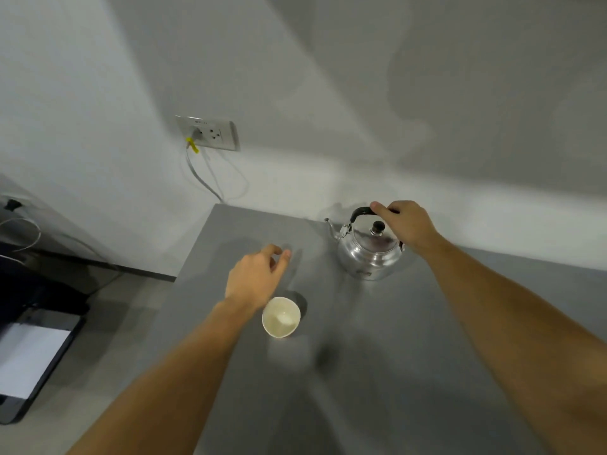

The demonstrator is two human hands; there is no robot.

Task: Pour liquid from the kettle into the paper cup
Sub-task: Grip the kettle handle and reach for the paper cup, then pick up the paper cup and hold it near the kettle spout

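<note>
A shiny metal kettle [369, 252] with a black knob and black handle stands upright on the grey table [377, 372], near its far edge, spout pointing left. My right hand [405, 224] is wrapped over the top of the kettle's handle. A white paper cup [281, 317] stands upright in front of and to the left of the kettle, mouth open upward. My left hand [258, 277] hovers just beyond the cup, fingers loosely curled and holding nothing; its wrist is next to the cup's rim.
A wall socket [207, 132] with a plugged cable and yellow tag sits on the white wall behind the table's left corner. On the floor at left are a dark device with a white sheet [31, 359] and cables.
</note>
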